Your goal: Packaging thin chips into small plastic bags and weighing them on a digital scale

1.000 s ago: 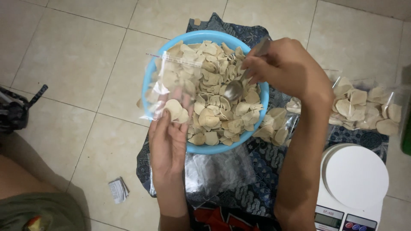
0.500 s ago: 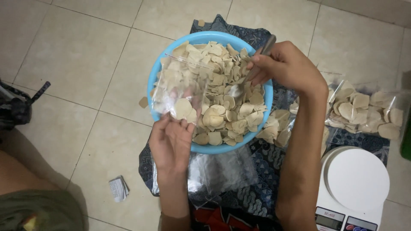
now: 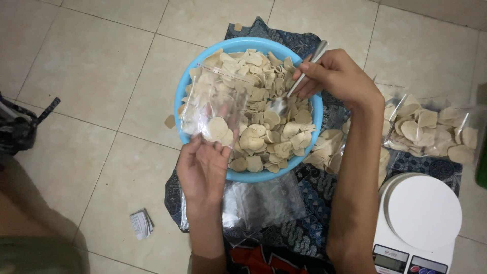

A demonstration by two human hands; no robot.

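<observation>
Blue basin [image 3: 186, 86] of crackers: right hand [image 3: 337, 76] has lifted its spoon [image 3: 297, 86] toward one o'clock; left hand [image 3: 203, 165] still pinches partly filled clear bag [image 3: 213, 109] at nine o'clock.

Lighting: dim, warm indoor light, fairly even from overhead. Soft shadows fall on the tiled floor [image 3: 101, 66]. Mild glare on the clear plastic bag [image 3: 213, 101] and the white scale [image 3: 423, 210]. Centre is sharp; the lower left corner is dark and out of focus.
</observation>
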